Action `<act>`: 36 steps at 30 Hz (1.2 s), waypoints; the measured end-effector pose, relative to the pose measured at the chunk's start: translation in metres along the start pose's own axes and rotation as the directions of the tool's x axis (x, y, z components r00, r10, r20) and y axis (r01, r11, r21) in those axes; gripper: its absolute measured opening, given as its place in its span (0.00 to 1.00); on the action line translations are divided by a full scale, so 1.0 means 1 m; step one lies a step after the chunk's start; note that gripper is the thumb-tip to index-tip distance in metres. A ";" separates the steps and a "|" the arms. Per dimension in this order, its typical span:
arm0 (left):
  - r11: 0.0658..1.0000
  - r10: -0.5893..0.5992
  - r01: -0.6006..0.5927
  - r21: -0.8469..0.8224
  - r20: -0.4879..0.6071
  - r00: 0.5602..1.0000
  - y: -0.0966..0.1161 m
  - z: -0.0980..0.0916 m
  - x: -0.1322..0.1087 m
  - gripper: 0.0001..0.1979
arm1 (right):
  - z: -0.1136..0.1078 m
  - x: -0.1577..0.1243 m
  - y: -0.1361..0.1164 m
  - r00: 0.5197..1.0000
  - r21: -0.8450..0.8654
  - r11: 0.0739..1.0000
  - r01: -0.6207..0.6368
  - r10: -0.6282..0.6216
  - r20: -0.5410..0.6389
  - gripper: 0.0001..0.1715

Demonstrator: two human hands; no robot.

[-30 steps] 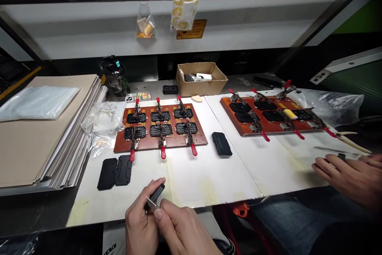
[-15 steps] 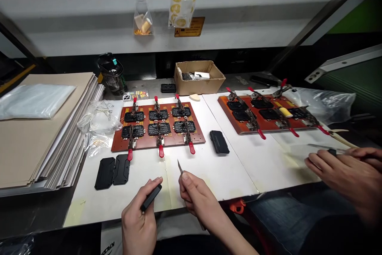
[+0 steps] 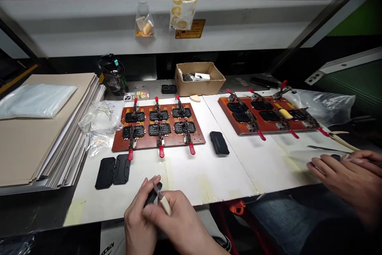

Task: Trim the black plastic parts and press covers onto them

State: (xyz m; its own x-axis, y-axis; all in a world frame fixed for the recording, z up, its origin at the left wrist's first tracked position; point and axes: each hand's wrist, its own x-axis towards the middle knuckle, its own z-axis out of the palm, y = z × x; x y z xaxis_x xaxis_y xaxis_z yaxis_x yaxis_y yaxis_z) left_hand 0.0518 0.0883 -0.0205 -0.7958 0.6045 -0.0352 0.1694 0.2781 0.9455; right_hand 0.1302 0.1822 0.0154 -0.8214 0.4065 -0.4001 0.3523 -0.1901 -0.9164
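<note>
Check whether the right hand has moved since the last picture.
Yes, the right hand shifted left, from below the right red clamp handle toward the middle one.

Left hand (image 3: 139, 218) and right hand (image 3: 175, 216) meet at the bench edge, fingers curled tight, gripping close together.

**A factory workshop**

This is a production workshop built around a long white desk (image 3: 215, 179). On the desk sit two orange fixture boards (image 3: 197, 140) with red-handled toggle clamps (image 3: 161, 151) holding black parts (image 3: 159, 129). Behind the desk stand a cardboard box (image 3: 199, 87) and a yellow warning label (image 3: 190, 28); left of it rises a stack of card sheets (image 3: 50, 127).
</note>
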 end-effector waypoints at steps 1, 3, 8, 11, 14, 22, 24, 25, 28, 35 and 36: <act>1.000 -0.026 0.026 -0.010 -0.009 1.000 -0.001 -0.001 0.001 0.19 | 0.000 -0.002 -0.002 0.999 0.011 0.999 -0.035 0.035 0.036 0.25; 0.996 -0.088 0.087 -0.024 -0.018 0.996 -0.004 -0.002 0.005 0.18 | -0.002 -0.007 -0.003 0.996 0.052 0.996 -0.067 0.064 0.065 0.23; 0.852 -0.329 0.367 -0.375 0.163 0.930 0.005 -0.001 0.020 0.19 | -0.016 -0.005 0.017 0.909 0.042 0.983 0.179 -0.149 -0.390 0.20; 0.529 -0.443 0.503 -0.683 0.283 0.851 0.017 0.004 0.025 0.22 | -0.018 0.006 0.037 0.901 0.101 0.969 0.226 -0.168 -0.400 0.24; 0.442 -0.477 0.483 -0.756 0.257 0.840 0.021 0.006 0.025 0.21 | -0.024 0.014 0.041 0.964 0.189 0.967 0.173 -0.126 -0.235 0.19; 0.948 -0.180 0.294 -0.120 0.559 0.809 0.022 -0.014 0.030 0.20 | -0.063 0.007 -0.021 0.970 -0.211 0.960 0.182 -0.210 -0.119 0.06; 0.962 -0.138 0.251 -0.104 0.610 0.780 0.026 -0.012 0.031 0.18 | -0.061 0.003 -0.026 0.966 -0.266 0.935 0.235 -0.254 -0.040 0.06; 0.965 -0.136 0.243 -0.103 0.594 0.793 0.026 -0.010 0.031 0.17 | -0.059 0.000 -0.025 0.954 -0.280 0.923 0.264 -0.293 -0.065 0.07; 0.980 -0.137 0.184 -0.069 0.431 0.892 0.021 -0.003 0.029 0.17 | -0.048 -0.008 -0.015 0.917 -0.284 0.921 0.267 -0.334 -0.219 0.11; 0.982 -0.097 0.142 -0.126 0.309 0.946 0.012 0.004 0.024 0.16 | -0.011 -0.023 0.002 0.980 -0.380 0.904 0.198 -0.190 0.057 0.21; 0.984 -0.092 0.132 -0.118 0.299 0.950 0.012 0.004 0.024 0.16 | -0.009 -0.022 0.002 0.982 -0.393 0.901 0.184 -0.182 0.044 0.21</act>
State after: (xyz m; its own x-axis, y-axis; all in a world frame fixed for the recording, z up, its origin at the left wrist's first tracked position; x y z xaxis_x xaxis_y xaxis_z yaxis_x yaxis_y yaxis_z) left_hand 0.0372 0.1091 -0.0109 -0.5978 0.7717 -0.2169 -0.0075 0.2652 0.9642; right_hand 0.1532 0.1809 0.0227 -0.8905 0.3949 -0.2258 0.3423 0.2549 -0.9044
